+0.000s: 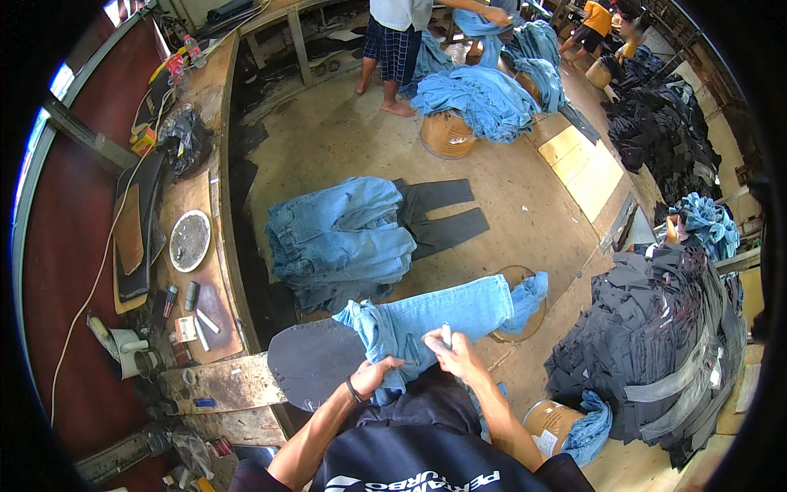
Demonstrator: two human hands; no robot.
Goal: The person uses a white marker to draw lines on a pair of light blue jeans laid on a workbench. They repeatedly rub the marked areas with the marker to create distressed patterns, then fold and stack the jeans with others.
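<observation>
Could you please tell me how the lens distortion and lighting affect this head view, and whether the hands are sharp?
Head view: fisheye bending curves the workbench edge and leaves black corners; daylight is even, with bright glare at the window strip upper left; the left hand and right hand on the light-blue jeans are fairly sharp; distant people at the top are small and soft.

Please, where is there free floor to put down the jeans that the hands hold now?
Bare plywood floor lies between the folded light-blue jeans pile and the dark garment heap, and more near the blue heap on the drum. Around the left hand, the right hand and the held jeans it is crowded.
</observation>
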